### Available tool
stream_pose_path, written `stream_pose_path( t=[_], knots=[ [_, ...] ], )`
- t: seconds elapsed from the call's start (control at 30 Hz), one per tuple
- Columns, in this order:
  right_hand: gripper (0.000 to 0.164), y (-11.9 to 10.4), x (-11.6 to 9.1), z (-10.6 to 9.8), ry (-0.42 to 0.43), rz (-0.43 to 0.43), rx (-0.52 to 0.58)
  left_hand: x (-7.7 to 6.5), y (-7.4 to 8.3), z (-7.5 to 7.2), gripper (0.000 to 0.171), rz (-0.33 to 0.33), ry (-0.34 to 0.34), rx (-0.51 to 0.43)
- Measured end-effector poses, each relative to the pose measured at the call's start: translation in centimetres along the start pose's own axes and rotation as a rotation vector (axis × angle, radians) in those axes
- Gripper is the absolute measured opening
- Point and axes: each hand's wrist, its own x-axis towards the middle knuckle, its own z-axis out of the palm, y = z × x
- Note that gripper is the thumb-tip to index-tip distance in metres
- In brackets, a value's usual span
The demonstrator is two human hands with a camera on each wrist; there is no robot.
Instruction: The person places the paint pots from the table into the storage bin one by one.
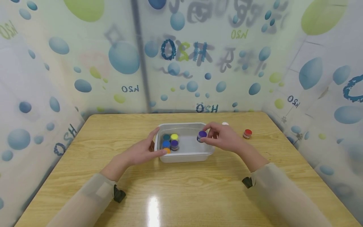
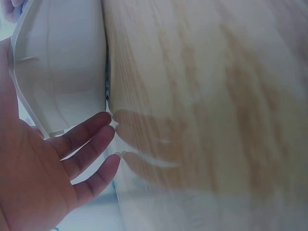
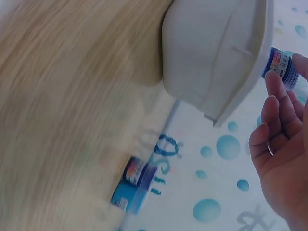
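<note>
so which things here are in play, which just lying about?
In play, judging by the hands:
purple-lidded jar, held by right hand
white tray, left hand at one end
jars inside it

Lying about, untouched, possibly same set:
red-lidded jar
white-topped item, mostly hidden
blurred jar pair, right wrist view, maybe overlapping

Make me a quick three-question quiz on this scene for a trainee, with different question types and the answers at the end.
1. Multiple choice: what does the right hand pinch?
A) a yellow-lidded jar
B) a purple-lidded jar
C) an orange-lidded jar

2. True or false: the red-lidded jar is on the table, outside the white tub.

3. Count: apart from the held jar, how many lids show inside the white tub?

Key: 1. B; 2. True; 3. Five.
</note>
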Motion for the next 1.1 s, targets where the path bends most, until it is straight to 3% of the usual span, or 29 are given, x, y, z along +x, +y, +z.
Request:
stream_pose_path(
  t=[0.33,0.67,1.1],
  knots=[
    [0.032,-1.0,2.2,3.6,-0.051,-0.053,0.058,0.2,-0.1,0.2,0.116,0.000,0.004,-0.001],
    [0.026,-2.3,3.8,5.7,-0.102,-0.133,0.096,0.1,-0.2,0.4,0.116,0.003,0.016,-0.030],
    [0.026,-2.5,4.4,7.1,-0.138,-0.102,0.064,0.0,-0.2,0.3,0.115,0.024,0.015,-0.037]
  ],
)
